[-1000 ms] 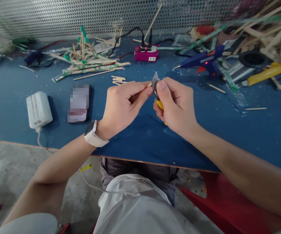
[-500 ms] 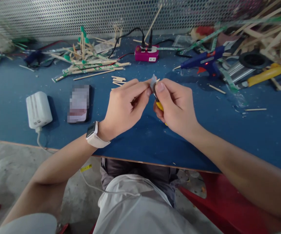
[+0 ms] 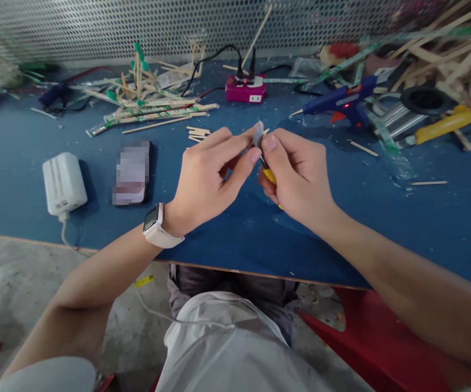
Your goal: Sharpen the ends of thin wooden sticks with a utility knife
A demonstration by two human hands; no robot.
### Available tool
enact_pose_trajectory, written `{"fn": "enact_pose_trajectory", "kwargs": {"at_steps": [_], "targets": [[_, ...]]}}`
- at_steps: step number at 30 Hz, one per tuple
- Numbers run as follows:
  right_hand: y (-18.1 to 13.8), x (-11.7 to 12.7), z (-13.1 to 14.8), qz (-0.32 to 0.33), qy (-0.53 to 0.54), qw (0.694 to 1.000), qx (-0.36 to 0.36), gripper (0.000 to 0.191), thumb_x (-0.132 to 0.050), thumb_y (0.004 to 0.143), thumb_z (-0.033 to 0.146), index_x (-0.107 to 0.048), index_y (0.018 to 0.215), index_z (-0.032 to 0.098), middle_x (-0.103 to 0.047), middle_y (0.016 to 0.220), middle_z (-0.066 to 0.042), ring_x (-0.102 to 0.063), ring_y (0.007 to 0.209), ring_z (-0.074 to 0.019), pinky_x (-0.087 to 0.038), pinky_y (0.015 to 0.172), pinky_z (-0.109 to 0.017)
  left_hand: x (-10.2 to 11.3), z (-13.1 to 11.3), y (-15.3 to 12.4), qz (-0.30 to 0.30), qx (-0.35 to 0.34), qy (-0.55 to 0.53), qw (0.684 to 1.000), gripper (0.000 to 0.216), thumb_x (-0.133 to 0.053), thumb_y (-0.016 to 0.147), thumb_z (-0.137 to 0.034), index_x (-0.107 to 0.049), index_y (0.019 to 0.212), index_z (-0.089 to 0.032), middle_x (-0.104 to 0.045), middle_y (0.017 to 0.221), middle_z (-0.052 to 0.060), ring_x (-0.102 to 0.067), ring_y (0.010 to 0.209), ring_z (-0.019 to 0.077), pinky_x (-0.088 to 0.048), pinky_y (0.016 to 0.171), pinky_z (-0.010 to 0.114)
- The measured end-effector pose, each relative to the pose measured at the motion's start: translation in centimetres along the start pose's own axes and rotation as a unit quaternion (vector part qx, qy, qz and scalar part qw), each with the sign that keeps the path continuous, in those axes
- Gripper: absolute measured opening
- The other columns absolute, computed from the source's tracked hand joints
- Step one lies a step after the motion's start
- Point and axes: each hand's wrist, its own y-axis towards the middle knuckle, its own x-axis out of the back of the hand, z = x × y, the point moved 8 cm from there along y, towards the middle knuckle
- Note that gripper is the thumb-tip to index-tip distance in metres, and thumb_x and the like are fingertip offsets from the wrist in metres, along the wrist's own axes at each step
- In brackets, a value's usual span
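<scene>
The right hand [image 3: 301,177] has its grip wrapped round a cutter [image 3: 270,175] – bright yellow handle, dull grey blade [image 3: 258,136] pointing up – above the blue worktop [image 3: 235,234]. Just beside the blade, a pale wooden stick [image 3: 265,132] shows only a short tip. The left hand [image 3: 206,171] brings thumb and forefinger close – whether its grip holds the stick, I cannot tell.

Workshop-like space, blue worktable [image 3: 382,207], glue gun [image 3: 344,102], wooden sticks [image 3: 157,124], perforated panel [image 3: 97,30], concrete floor [image 3: 23,277]
</scene>
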Motion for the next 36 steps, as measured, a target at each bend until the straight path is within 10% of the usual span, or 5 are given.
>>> {"fn": "enact_pose_trajectory", "kwargs": {"at_steps": [10, 36], "targets": [[-0.02, -0.02, 0.37, -0.006, -0.002, 1.0, 0.003, 0.054, -0.063, 0.105, 0.067, -0.054, 0.074, 0.024, -0.042, 0.056, 0.005, -0.047, 0.043, -0.0105, -0.04, 0.042, -0.028, 0.11, 0.28, 0.37, -0.002, 0.039, -0.068, 0.997, 0.048, -0.057, 0.108, -0.058, -0.072, 0.08, -0.022, -0.052, 0.064, -0.001, -0.049, 0.062, 0.0122, -0.041, 0.06, 0.03], [0.41, 0.05, 0.05, 0.017, 0.0, 1.0, -0.01, 0.056, -0.065, 0.101, 0.072, -0.052, 0.072, 0.025, -0.041, 0.054, 0.005, -0.045, 0.043, -0.0114, -0.034, 0.038, -0.029, -0.15, 0.23, 0.13, 0.011, 0.048, -0.029, 0.998, 0.049, -0.049, 0.11, -0.062, -0.076, 0.095, -0.024, -0.05, 0.067, 0.001, -0.053, 0.066, 0.0154, -0.047, 0.065, 0.032]]}}
